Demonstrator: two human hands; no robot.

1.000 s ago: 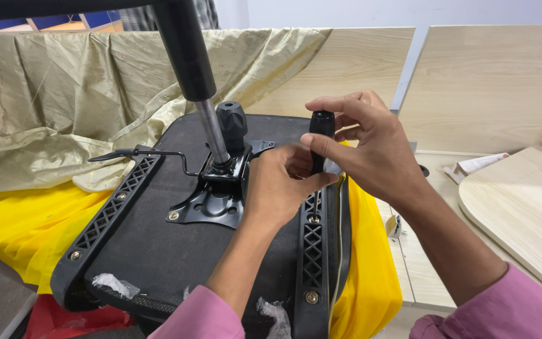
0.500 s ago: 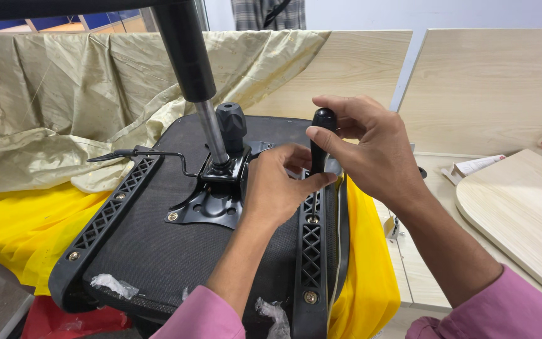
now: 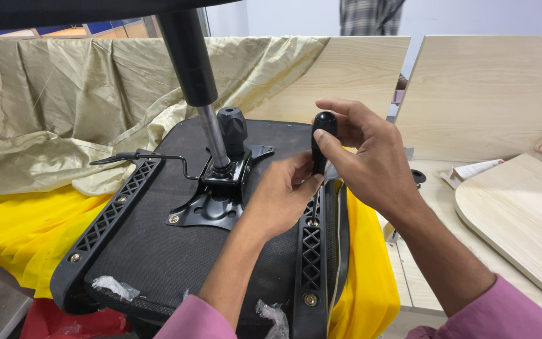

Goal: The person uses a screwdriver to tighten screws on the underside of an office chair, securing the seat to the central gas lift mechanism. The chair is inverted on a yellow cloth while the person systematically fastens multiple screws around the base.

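An upturned black chair seat [image 3: 158, 245] lies on yellow cloth, its metal plate [image 3: 217, 198] and gas cylinder [image 3: 199, 88] standing up from the middle. My right hand [image 3: 365, 157] grips the black handle of a tool [image 3: 323, 141] held upright over the seat's right rail [image 3: 312, 251]. My left hand [image 3: 283, 194] sits just below it, fingers pinching the tool's lower part, which is hidden behind them. A black knob [image 3: 232, 125] stands beside the cylinder.
A thin black lever [image 3: 142, 157] sticks out left of the plate. Beige cloth [image 3: 64, 107] drapes the left and back. Wooden panels [image 3: 490, 94] stand behind; a rounded wooden board [image 3: 522, 220] lies at right. Plastic scraps [image 3: 114, 287] cling to the seat's near edge.
Both hands have stayed on the tool over the right rail; my right hand has shifted its grip slightly higher on the handle. The seat has not moved.
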